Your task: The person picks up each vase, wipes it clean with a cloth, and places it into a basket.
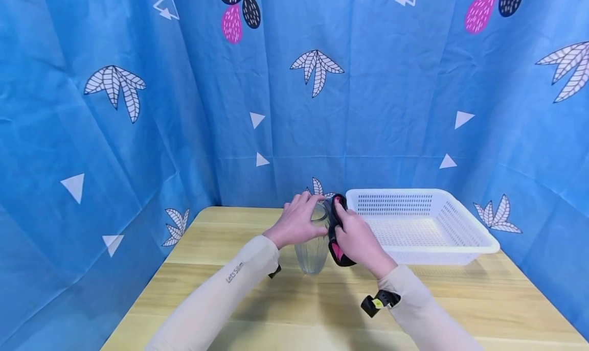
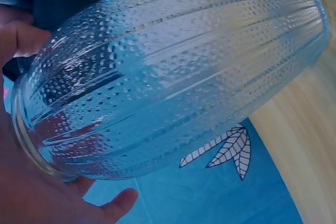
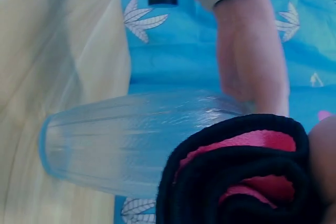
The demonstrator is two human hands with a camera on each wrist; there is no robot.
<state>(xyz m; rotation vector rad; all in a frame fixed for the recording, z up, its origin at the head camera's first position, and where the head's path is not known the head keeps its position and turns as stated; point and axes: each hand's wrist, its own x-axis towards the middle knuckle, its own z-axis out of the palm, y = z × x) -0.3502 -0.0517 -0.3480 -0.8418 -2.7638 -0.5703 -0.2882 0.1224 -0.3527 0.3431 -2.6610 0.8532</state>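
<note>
Around glass vase point(image 1: 312, 256) top, holding with wide-curled left hand point(image 1: 298, 221); beside vase, gripping folded black-pink fabric point(image 1: 342, 259) in right hand point(image 1: 361, 238). Could tip vase by bumping sideways.

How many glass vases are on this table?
1: the glass vase stands on the table, left of the white basket, with the left grip at its rim. No others show, though the basket could hide a small one.

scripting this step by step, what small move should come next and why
Probably wipe the cloth gently along the side of the glass vase: the right hand holds it folded beside the vase, and the left hand grips near the rim.
</note>
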